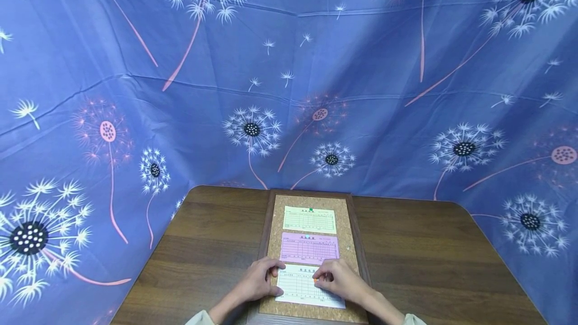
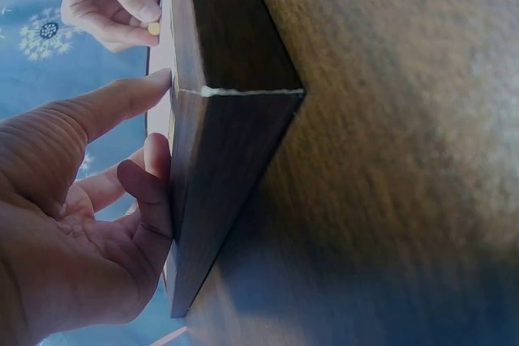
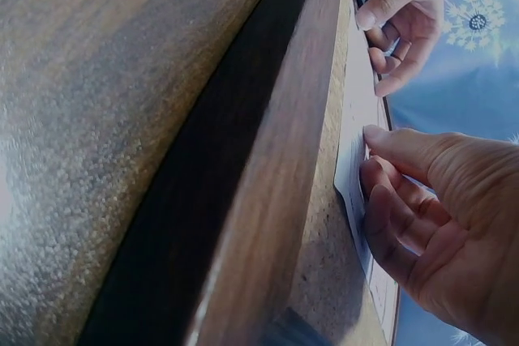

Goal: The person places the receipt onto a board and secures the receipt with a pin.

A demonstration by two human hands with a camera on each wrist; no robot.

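Note:
A cork board (image 1: 311,310) in a brown wooden frame (image 1: 360,260) lies on the table and bears three printed slips: yellow-green (image 1: 295,220), purple (image 1: 293,250) and white (image 1: 293,290). The right hand (image 1: 340,280) pinches an orange pushpin (image 1: 314,280) against the white slip; the pin shows yellowish (image 2: 154,29) in the left wrist view. At the slip's left edge, the left hand (image 1: 259,280) presses with thumb and forefinger spread apart. Its other fingers bend loosely near the frame in the left wrist view. The right fingertips hide part of the pin.
A green pushpin (image 1: 311,209) sits on the top slip and a light blue one (image 1: 307,236) on the purple slip. Brown wooden table (image 1: 429,255) surrounds the board. Blue dandelion-print cloth (image 1: 289,64) hangs behind it and at both sides.

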